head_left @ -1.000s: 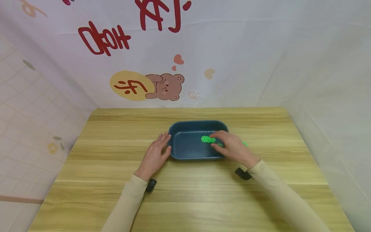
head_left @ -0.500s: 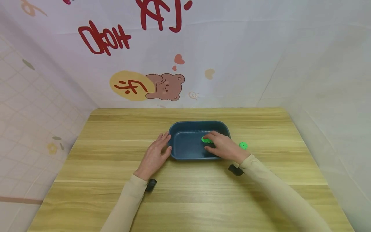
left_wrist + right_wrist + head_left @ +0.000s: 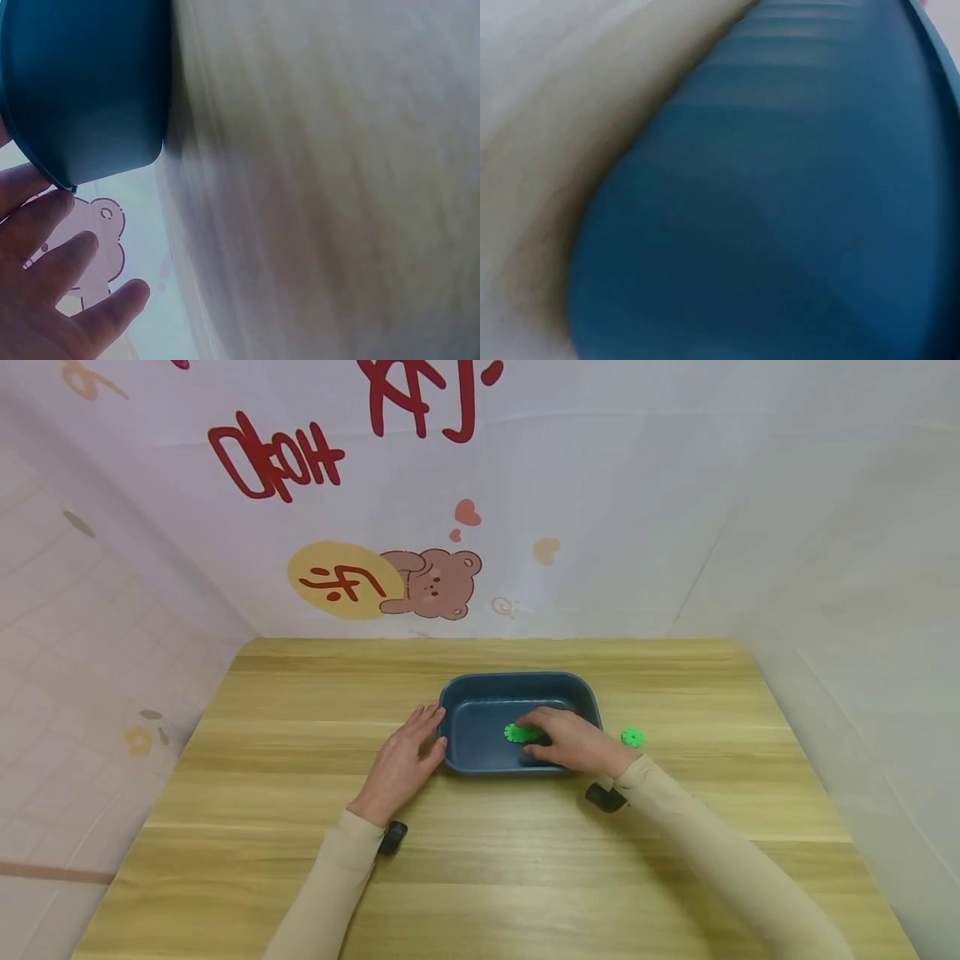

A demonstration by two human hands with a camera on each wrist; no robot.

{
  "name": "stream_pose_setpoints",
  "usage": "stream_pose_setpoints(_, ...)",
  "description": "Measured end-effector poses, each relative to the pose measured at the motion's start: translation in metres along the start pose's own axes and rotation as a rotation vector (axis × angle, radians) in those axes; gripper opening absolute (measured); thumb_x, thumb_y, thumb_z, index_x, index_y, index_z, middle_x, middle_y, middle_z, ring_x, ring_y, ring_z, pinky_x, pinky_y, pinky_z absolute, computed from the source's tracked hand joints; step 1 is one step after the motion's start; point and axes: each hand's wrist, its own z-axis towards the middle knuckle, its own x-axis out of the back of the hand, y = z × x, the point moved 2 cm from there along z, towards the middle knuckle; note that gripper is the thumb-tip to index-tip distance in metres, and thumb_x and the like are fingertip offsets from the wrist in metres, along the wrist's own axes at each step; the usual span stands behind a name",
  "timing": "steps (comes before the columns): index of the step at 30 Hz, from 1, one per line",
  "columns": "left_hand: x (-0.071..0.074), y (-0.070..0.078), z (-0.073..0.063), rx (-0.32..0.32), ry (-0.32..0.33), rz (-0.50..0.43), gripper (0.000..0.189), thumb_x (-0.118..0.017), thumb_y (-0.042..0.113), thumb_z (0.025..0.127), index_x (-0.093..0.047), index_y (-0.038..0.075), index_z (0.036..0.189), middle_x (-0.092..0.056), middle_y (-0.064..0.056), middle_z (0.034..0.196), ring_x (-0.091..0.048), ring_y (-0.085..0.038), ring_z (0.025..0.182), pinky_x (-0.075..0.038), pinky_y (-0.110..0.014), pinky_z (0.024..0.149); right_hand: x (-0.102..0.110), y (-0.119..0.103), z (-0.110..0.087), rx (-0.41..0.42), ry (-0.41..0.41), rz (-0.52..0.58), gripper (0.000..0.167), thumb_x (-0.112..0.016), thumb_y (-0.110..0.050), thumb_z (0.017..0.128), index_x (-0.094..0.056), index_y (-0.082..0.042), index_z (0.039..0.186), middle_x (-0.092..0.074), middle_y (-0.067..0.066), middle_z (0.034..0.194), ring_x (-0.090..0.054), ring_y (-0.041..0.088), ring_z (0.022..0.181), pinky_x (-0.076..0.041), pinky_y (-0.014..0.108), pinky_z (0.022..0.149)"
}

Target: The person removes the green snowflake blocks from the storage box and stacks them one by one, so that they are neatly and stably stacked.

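Note:
A dark blue, rounded rectangular plastic bin [image 3: 480, 764] stands on the table. My left hand [image 3: 397, 768] rests against its left end, its extended fingers touching the rim. The left wrist view shows these fingers [image 3: 64, 266] beside the bin's corner [image 3: 112, 90]. My right hand [image 3: 573, 743] reaches into the bin over its right half. Its fingers bend over a few small green notched plastic discs [image 3: 516, 733], with the thumb on their near side. Whether they pinch the discs is hidden. The right wrist view shows only the bin's outer wall [image 3: 780, 187] and table.
A single green notched disc [image 3: 632, 737] lies on the wooden table [image 3: 480, 877] just right of the bin. Behind the table hangs a white printed cloth [image 3: 615, 510], with pale cloth walls on both sides.
My right hand has moved leftward inside the bin, and the green discs have shifted slightly left and nearer with it. The disc outside is now uncovered. My left hand stays put.

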Motion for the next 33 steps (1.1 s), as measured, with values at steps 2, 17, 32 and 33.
stream_pose_setpoints(2, 0.0, 0.0, 0.001, 0.004, -0.003, -0.008, 0.052, -0.061, 0.026, 0.105, -0.052, 0.007, 0.153, -0.042, -0.004, 0.162, -0.033, -0.027, 0.153, -0.032, -0.05, 0.121, 0.001, 0.003, 0.002, 0.015, 0.018, 0.027, 0.039, -0.074, -0.014, 0.097, -0.066, 0.0, 0.133, -0.068, 0.011, 0.128, -0.065, 0.027, 0.113, -0.055, 0.044, 0.098)
stream_pose_setpoints(17, -0.002, 0.001, 0.002, 0.017, 0.007, -0.054, 0.052, -0.061, 0.027, 0.105, -0.052, 0.007, 0.152, -0.043, -0.003, 0.161, -0.033, -0.026, 0.153, -0.032, -0.051, 0.121, 0.009, 0.013, 0.011, -0.095, 0.029, 0.05, 0.039, -0.081, -0.014, 0.091, -0.071, -0.004, 0.128, -0.07, 0.007, 0.121, -0.065, 0.028, 0.116, -0.054, 0.044, 0.098)
stream_pose_setpoints(32, -0.003, -0.002, 0.001, 0.02, 0.027, -0.057, 0.052, -0.062, 0.026, 0.104, -0.053, 0.008, 0.152, -0.044, -0.004, 0.161, -0.035, -0.03, 0.152, -0.034, -0.052, 0.12, 0.003, 0.016, 0.02, -0.054, 0.007, -0.001, 0.04, -0.084, -0.011, 0.086, -0.072, 0.002, 0.122, -0.07, 0.011, 0.107, -0.067, 0.027, 0.1, -0.057, 0.042, 0.089)
stream_pose_setpoints(33, -0.003, -0.002, 0.001, 0.02, 0.027, -0.055, 0.052, -0.062, 0.026, 0.104, -0.053, 0.008, 0.152, -0.044, -0.005, 0.161, -0.035, -0.03, 0.151, -0.034, -0.053, 0.12, 0.002, 0.017, 0.021, -0.044, 0.009, -0.014, 0.04, -0.084, -0.011, 0.086, -0.072, 0.002, 0.122, -0.069, 0.011, 0.106, -0.067, 0.027, 0.099, -0.057, 0.042, 0.088)
